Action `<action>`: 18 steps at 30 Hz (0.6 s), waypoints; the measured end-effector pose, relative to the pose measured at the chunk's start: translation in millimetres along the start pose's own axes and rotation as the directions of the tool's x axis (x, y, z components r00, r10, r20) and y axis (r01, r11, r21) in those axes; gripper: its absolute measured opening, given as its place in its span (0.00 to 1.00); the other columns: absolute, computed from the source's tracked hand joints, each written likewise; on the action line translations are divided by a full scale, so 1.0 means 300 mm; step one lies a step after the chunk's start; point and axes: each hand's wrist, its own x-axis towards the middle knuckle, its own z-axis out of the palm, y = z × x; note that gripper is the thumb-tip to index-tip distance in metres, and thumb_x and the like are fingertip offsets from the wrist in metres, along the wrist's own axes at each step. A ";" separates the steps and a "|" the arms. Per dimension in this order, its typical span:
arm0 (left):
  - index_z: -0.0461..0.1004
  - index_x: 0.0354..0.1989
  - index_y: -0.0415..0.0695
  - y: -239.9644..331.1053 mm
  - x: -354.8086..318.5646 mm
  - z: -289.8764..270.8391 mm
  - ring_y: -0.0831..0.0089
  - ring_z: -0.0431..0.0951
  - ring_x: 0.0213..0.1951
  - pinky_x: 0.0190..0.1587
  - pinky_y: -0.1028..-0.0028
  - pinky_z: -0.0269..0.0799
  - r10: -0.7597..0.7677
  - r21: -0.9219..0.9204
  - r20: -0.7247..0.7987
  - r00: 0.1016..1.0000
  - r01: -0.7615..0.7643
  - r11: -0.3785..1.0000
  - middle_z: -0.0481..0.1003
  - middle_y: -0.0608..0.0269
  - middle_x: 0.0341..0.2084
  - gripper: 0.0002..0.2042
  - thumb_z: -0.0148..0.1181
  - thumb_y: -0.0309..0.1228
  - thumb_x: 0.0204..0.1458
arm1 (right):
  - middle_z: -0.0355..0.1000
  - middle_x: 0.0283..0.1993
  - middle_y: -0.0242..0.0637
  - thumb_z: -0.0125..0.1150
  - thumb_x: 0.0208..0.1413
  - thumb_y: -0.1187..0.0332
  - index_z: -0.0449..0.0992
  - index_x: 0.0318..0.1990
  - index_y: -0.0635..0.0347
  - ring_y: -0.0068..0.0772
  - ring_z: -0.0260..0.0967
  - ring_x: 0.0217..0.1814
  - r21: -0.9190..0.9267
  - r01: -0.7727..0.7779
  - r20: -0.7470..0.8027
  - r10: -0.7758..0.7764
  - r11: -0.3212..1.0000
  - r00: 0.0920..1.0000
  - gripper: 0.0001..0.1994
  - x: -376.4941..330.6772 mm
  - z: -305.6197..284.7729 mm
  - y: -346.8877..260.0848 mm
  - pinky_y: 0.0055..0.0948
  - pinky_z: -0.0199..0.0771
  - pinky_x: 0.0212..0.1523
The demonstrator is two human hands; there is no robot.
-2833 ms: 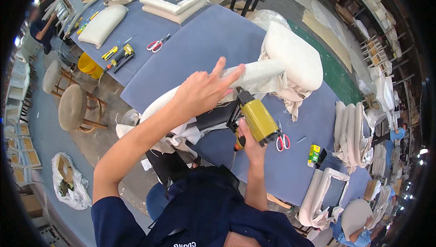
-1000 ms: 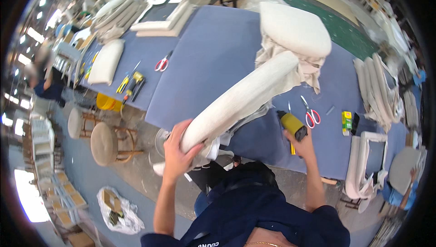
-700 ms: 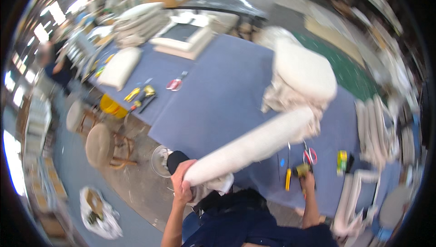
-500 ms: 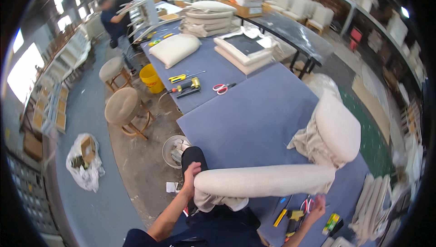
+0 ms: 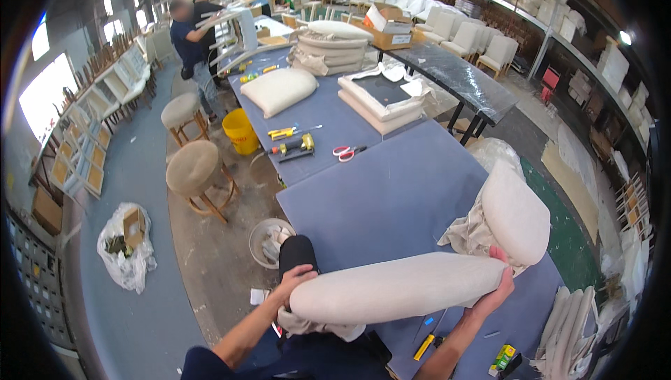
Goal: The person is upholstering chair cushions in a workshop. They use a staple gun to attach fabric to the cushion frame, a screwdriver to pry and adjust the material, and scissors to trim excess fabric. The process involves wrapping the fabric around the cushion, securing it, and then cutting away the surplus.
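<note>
- Left hand point(image 5: 297, 279) gripped the near end of the bolster point(image 5: 398, 288), fingers curled over it.
- Right hand point(image 5: 498, 281) was pressed on the far end, grip closed around it.
- Bolster was held level above the bench point(image 5: 391, 198) edge, just beside a second cushion point(image 5: 514, 211).
- Basket point(image 5: 269, 239) on the floor held pale scraps.
- Yellow bucket point(image 5: 240, 130) stood by a stool point(image 5: 192, 168); contents not visible.
- Clear bag point(image 5: 126, 247) held a box and waste.
</note>
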 end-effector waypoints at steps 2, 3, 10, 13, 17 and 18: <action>0.71 0.64 0.42 0.002 -0.057 0.004 0.69 0.81 0.48 0.51 0.67 0.79 0.051 -0.067 -0.019 0.999 -0.052 0.996 0.81 0.54 0.48 0.29 0.73 0.34 0.55 | 0.71 0.63 0.57 0.42 0.67 0.45 0.70 0.62 0.74 0.47 0.66 0.68 0.043 0.061 0.105 -0.066 0.997 0.992 0.36 0.041 0.054 -0.067 0.44 0.62 0.71; 0.70 0.65 0.42 0.035 -0.118 0.037 0.67 0.80 0.50 0.53 0.66 0.78 0.056 -0.134 -0.033 0.998 -0.060 0.989 0.79 0.52 0.50 0.29 0.73 0.33 0.55 | 0.71 0.63 0.57 0.41 0.66 0.44 0.71 0.62 0.74 0.47 0.66 0.69 0.126 0.067 0.109 -0.081 0.990 0.991 0.36 0.053 0.084 -0.094 0.44 0.62 0.71; 0.34 0.79 0.46 -0.055 -0.258 0.181 0.53 0.62 0.69 0.64 0.59 0.70 0.445 -0.098 -0.215 0.869 -0.472 0.876 0.44 0.40 0.74 0.57 0.76 0.29 0.49 | 0.76 0.58 0.48 0.46 0.64 0.45 0.75 0.57 0.70 0.41 0.69 0.62 0.372 -0.091 0.399 -0.071 0.924 0.914 0.33 0.314 -0.013 0.211 0.43 0.65 0.67; 0.20 0.77 0.45 -0.159 -0.301 0.203 0.49 0.53 0.73 0.67 0.55 0.67 0.211 0.293 0.144 0.967 -0.245 0.924 0.33 0.39 0.76 0.69 0.82 0.37 0.43 | 0.77 0.55 0.45 0.51 0.66 0.51 0.76 0.57 0.70 0.37 0.74 0.55 0.336 -0.403 -0.115 0.462 0.851 0.880 0.28 0.313 -0.270 0.777 0.40 0.70 0.61; 0.21 0.77 0.45 -0.285 -0.343 0.062 0.46 0.66 0.66 0.65 0.50 0.67 -0.009 0.449 0.171 0.985 -0.070 0.891 0.44 0.35 0.73 0.68 0.80 0.43 0.45 | 0.80 0.49 0.38 0.62 0.63 0.62 0.78 0.59 0.69 0.32 0.77 0.46 -0.030 -0.528 -0.242 0.506 0.849 0.828 0.22 -0.135 -0.242 0.908 0.29 0.75 0.51; 0.24 0.77 0.45 -0.236 -0.349 0.056 0.46 0.66 0.66 0.65 0.51 0.66 0.008 0.443 0.150 0.989 -0.075 0.893 0.50 0.35 0.71 0.65 0.80 0.40 0.47 | 0.81 0.47 0.39 0.64 0.61 0.66 0.79 0.56 0.70 0.28 0.77 0.47 -0.025 -0.580 -0.261 0.555 0.814 0.790 0.20 -0.237 -0.236 0.871 0.27 0.75 0.50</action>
